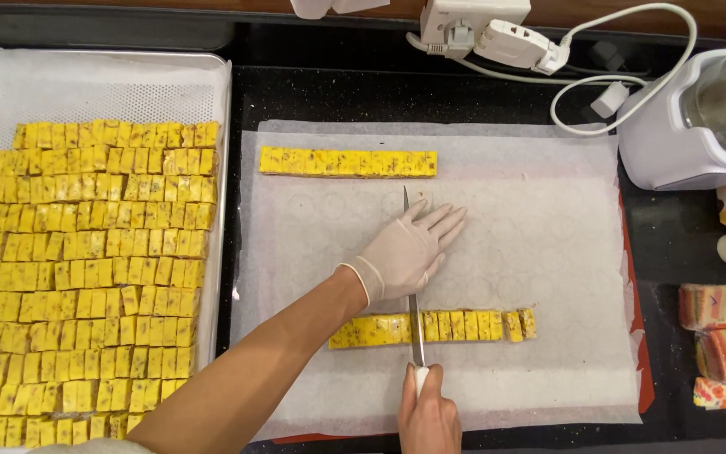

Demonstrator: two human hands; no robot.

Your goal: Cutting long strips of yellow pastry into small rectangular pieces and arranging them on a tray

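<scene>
My right hand (428, 414), bare, grips the white handle of a long knife (414, 319) at the bottom centre. The blade runs away from me across a yellow speckled strip (380, 329) lying on white parchment (539, 244). To the right of the blade the strip is cut into several small pieces (481, 324). My left hand (405, 252), in a white glove, lies flat with fingers spread on top of the far part of the blade. A second, uncut yellow strip (348, 162) lies at the far side of the parchment.
A metal tray (111, 84) on the left holds several rows of small yellow cut pieces (86, 277). At the right stand a white appliance (682, 134) with a cord, and wrapped striped blocks (720, 332). A socket with plugs (481, 29) sits at the back.
</scene>
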